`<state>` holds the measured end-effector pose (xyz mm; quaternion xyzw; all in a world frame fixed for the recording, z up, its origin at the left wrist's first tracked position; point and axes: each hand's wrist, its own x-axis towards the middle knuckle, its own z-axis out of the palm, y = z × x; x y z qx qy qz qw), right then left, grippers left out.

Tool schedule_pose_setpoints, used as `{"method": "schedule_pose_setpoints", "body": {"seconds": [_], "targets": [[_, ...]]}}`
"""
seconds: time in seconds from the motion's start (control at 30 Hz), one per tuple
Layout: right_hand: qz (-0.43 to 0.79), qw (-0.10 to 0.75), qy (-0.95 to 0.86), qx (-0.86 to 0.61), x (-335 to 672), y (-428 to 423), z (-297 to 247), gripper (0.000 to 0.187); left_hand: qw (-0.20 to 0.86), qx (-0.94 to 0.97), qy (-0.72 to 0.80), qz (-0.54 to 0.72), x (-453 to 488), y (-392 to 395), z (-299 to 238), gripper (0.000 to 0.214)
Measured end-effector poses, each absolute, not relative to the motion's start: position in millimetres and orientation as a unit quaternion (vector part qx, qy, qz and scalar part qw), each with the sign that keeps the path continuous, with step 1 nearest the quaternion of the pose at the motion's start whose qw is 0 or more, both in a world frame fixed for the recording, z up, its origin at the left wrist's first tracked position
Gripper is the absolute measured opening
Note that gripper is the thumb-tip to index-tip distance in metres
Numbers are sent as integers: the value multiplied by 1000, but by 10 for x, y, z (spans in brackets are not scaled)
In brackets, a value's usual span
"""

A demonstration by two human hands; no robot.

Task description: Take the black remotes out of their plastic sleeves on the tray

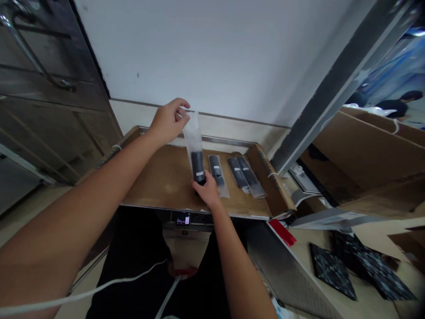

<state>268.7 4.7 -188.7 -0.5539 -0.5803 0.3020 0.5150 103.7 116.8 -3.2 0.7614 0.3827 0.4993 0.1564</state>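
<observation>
A frosted plastic sleeve (pixel 192 133) stands nearly upright above the cardboard-lined surface, with a black cylindrical item (pixel 197 163) bearing a small white label in its lower part. My left hand (pixel 168 122) is closed at the sleeve's top edge, thumb and fingers pinched on the film. Lower down, my right hand (pixel 209 191) wraps round the bottom end of the black item, which its fingers partly hide. Just right of it lies a similar bagged black item (pixel 217 170). Two more bagged black items (pixel 238 173) lie side by side further right.
Raised cardboard edges (pixel 270 181) border the work surface (pixel 159 177). A white wall rises behind. At the right are a big cardboard box (pixel 372 155), a red piece (pixel 282 232) and dark patterned pieces (pixel 332 270). A white cable (pixel 116 281) crosses near my lap.
</observation>
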Motion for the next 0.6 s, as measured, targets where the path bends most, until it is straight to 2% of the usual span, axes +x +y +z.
{"method": "schedule_pose_setpoints", "body": {"seconds": [0.2,0.37,0.53,0.6], "targets": [[294,503,-591,-558,2686,43,-1887,22,133,852,352,363,896,1107,189,21],[304,512,-588,-548,2681,31,-1867,22,59,847,348,396,894,1126,296,20],[301,515,-589,-546,2679,25,-1856,22,126,863,353,338,892,1107,279,19],[300,515,-590,-544,2678,29,-1863,22,122,857,367,340,878,1106,282,19]]}}
